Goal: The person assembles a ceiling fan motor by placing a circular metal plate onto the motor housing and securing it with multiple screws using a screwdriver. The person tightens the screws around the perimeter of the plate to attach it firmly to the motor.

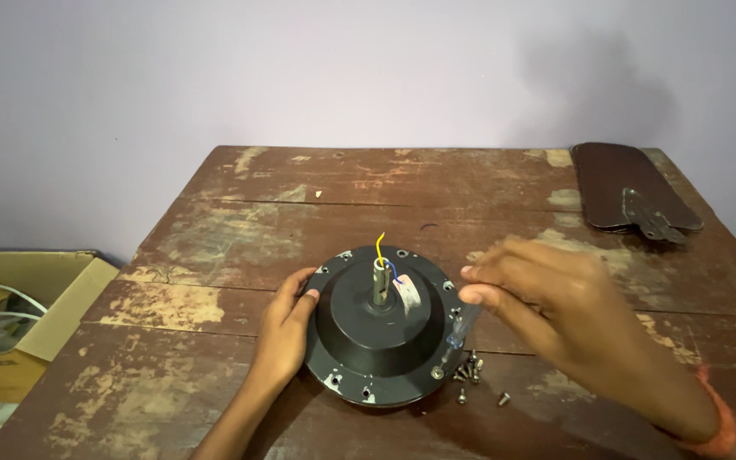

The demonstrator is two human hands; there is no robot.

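Note:
A round black fan motor housing [381,328] lies on the worn wooden table [300,196], with a metal shaft [382,281] standing up from its centre and yellow and blue wires coming out of it. My left hand [283,332] rests against the housing's left rim. My right hand [547,307] holds a screwdriver with a clear handle [463,322], its tip down at a screw on the housing's right rim. Several loose screws [472,370] lie on the table just right of the housing.
Dark brown fan blades [632,196] with a metal bracket lie stacked at the table's far right corner. An open cardboard box [10,324] with cables inside stands on the floor at the left. A plain wall is behind the table.

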